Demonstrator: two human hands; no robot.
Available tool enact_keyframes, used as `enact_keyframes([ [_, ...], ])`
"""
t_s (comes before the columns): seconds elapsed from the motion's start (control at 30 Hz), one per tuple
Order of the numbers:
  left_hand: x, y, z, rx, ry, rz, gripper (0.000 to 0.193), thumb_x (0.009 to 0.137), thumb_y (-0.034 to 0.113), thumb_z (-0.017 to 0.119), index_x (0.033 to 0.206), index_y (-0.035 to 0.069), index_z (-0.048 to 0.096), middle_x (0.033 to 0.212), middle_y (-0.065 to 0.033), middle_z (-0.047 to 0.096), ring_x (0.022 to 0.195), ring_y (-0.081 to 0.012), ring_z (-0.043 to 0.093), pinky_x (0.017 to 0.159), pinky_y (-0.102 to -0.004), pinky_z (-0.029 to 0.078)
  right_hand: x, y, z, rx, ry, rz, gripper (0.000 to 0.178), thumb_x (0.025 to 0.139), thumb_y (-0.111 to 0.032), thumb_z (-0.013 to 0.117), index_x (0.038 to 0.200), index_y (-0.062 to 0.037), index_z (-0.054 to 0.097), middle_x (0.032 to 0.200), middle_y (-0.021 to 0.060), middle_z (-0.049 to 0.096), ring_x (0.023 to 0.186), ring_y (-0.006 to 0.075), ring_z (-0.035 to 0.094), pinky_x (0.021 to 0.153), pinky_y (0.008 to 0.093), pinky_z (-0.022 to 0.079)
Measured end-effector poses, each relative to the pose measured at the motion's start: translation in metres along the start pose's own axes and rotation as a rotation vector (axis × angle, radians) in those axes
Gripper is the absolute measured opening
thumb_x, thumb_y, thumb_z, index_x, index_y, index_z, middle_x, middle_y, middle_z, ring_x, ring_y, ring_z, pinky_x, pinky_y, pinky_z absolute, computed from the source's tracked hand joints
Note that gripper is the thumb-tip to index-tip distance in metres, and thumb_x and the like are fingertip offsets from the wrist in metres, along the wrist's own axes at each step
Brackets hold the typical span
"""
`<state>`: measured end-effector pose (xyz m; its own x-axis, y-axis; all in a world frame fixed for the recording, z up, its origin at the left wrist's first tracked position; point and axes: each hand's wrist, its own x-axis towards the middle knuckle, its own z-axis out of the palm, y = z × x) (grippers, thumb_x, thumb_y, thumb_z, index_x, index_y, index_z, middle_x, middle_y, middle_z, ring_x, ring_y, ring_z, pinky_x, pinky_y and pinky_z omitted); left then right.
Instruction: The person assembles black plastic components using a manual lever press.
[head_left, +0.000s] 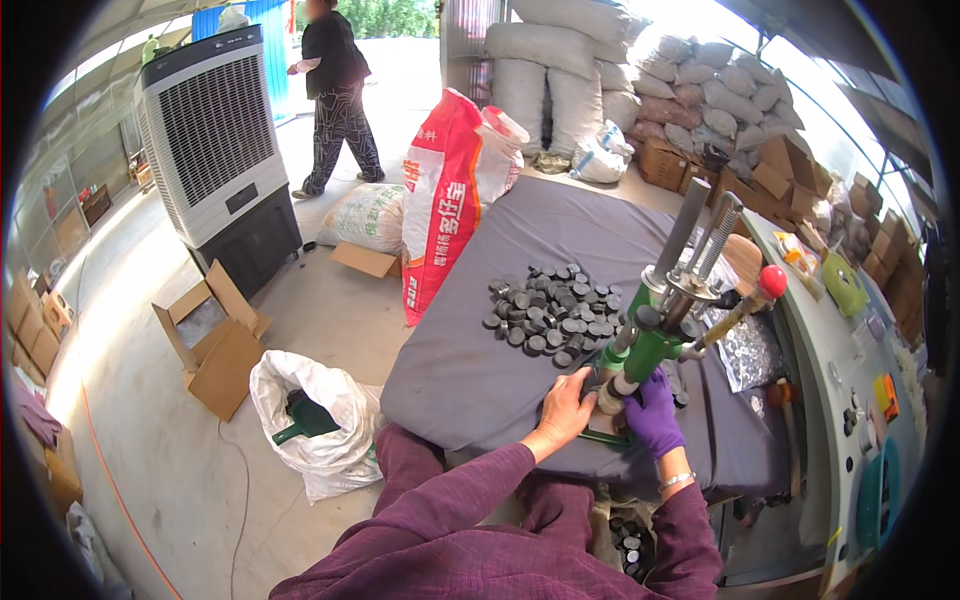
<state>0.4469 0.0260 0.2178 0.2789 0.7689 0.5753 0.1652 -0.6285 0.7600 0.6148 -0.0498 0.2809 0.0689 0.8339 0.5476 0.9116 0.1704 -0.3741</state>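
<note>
A green hand press (655, 345) with a steel column and a red-knobbed lever (772, 281) stands on the cloth-covered table (460, 370). My bare left hand (566, 410) is at the left of its base, fingers drawn together toward the foot of the ram. On the other side my right hand (655, 418), in a purple glove, bends its fingers in toward the same spot. Whatever lies between the fingertips is hidden by the hands and the press. Beyond my left hand spreads a pile of round black caps (555, 310).
A white sack (320, 465) holding a green scoop (308, 415) stands left of my knees. Below the table edge is a container of caps (630, 545). A side table (840, 350) runs along the right. An air cooler (215, 140) and a walking person (335, 90) are farther off.
</note>
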Motion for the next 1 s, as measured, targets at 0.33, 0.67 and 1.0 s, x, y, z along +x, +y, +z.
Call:
enact_keyframes([
  [0.33, 0.001, 0.009, 0.008, -0.004, -0.062, -0.095, 0.044, 0.081, 0.016, 0.063, 0.122, 0.006, 0.053, 0.107, -0.0208, 0.06, 0.101, -0.0404, 0.055, 0.087, -0.0462, 0.047, -0.008, 0.034, 0.015, 0.093, 0.083, 0.065, 0.037, 0.078, -0.002, 0.053, 0.114, 0.0003, 0.06, 0.112, 0.0193, 0.063, 0.109, 0.0335, 0.058, 0.099, 0.04, 0.041],
  [0.67, 0.013, -0.008, 0.007, -0.086, -0.062, -0.091, 0.044, 0.081, 0.009, 0.066, 0.124, 0.005, 0.055, 0.105, -0.0175, 0.064, 0.096, -0.0346, 0.062, 0.085, -0.0419, 0.05, -0.018, 0.072, -0.002, -0.454, 0.199, 0.061, 0.012, 0.082, -0.02, 0.061, 0.088, -0.0098, 0.062, 0.091, 0.0082, 0.064, 0.088, 0.0292, 0.06, 0.083, 0.0422, 0.043],
  [1.0, 0.008, -0.003, 0.004, -0.081, -0.068, -0.051, 0.044, 0.081, 0.007, 0.065, 0.124, 0.005, 0.055, 0.106, -0.0161, 0.065, 0.099, -0.0328, 0.062, 0.087, -0.0405, 0.049, -0.008, 0.04, -0.011, -0.379, 0.144, 0.064, 0.028, 0.087, -0.025, 0.059, 0.109, -0.0088, 0.066, 0.109, 0.0108, 0.065, 0.108, 0.0309, 0.056, 0.101, 0.0468, 0.036],
])
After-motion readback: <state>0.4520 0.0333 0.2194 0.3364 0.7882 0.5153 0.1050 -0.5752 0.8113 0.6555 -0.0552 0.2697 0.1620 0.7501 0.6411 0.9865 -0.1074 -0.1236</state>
